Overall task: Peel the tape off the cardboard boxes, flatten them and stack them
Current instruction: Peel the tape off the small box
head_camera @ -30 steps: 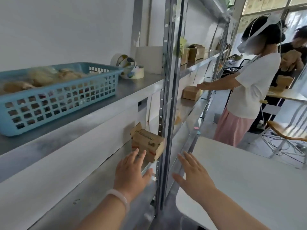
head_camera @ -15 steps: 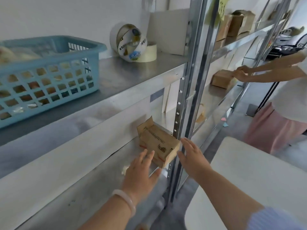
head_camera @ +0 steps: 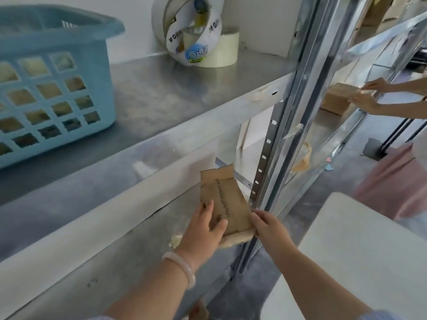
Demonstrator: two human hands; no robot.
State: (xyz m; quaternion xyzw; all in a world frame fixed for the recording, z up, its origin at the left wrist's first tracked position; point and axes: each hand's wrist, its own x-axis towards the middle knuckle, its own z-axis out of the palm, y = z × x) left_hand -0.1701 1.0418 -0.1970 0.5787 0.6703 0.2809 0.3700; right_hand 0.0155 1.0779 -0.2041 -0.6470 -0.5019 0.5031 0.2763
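A small brown cardboard box [head_camera: 227,199] with dark printed marks sits at the front edge of the lower metal shelf [head_camera: 129,255], one flap standing up at its far end. My left hand [head_camera: 204,229] grips its left side, fingers over the top face. Against the box's right near corner, beside the shelf upright, my right hand [head_camera: 269,226] holds on. Both hands are closed on the box.
A blue plastic basket [head_camera: 53,88] and rolls of tape [head_camera: 196,35] stand on the upper shelf. The steel upright [head_camera: 284,139] is just right of the box. A white table [head_camera: 360,257] lies at the right. Another person's hands [head_camera: 367,98] hold a box farther along.
Both hands have reached in from open and taken hold of the box on the lower shelf. The view has moved closer and lower.
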